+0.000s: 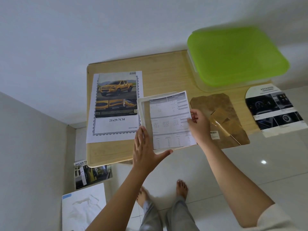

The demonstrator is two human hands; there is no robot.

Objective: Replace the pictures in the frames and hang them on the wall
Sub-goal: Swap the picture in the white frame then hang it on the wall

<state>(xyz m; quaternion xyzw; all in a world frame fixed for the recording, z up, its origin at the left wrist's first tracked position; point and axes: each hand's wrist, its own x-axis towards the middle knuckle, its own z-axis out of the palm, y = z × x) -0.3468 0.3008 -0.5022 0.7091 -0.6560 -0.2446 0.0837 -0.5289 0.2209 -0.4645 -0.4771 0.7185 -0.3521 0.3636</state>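
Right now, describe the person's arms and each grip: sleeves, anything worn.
Left grip and right grip are bare hands: no gloves, rings or watch visible. Both forearms are uncovered. A pale cream sleeve covers the right arm around the elbow.

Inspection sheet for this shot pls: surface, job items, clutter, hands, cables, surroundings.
Surface: light wooden table, set against a white wall.
Job's things: white frame flat at the table's front edge; printed sheet over it; truck picture to its left; brown backing board to its right.
Clutter: green-lidded box back right; car brochure at the table's right end.
Hands: left hand rests on the frame, fingers straight; right hand pinches the printed sheet's right edge.
Cables: nothing seen.
Surroundings: tiled floor; second brochure and white packaging on it, left.
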